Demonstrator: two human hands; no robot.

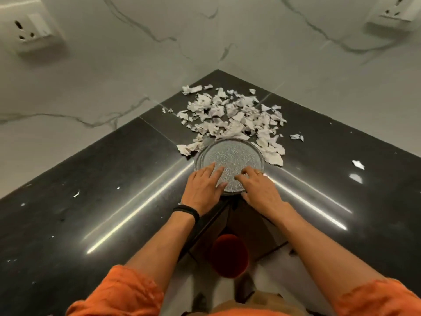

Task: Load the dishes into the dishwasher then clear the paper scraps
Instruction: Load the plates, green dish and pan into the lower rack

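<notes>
The plate (229,164) sits at the counter's (91,190) inner corner edge, touching the scraps (232,115) behind it. Left hand (202,187) lies flat on it, fingers loosely spread; right hand (259,187) curls fingertips onto it. Nothing looks loaded or cleared yet. No dishwasher shows.

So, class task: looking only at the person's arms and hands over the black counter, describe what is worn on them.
Both arms have orange sleeves pushed up near the elbows, leaving the forearms bare. The left hand has a black band around its wrist, with a small metallic piece just above it. The right hand wears a thin ring on one finger. No gloves are worn.
</notes>
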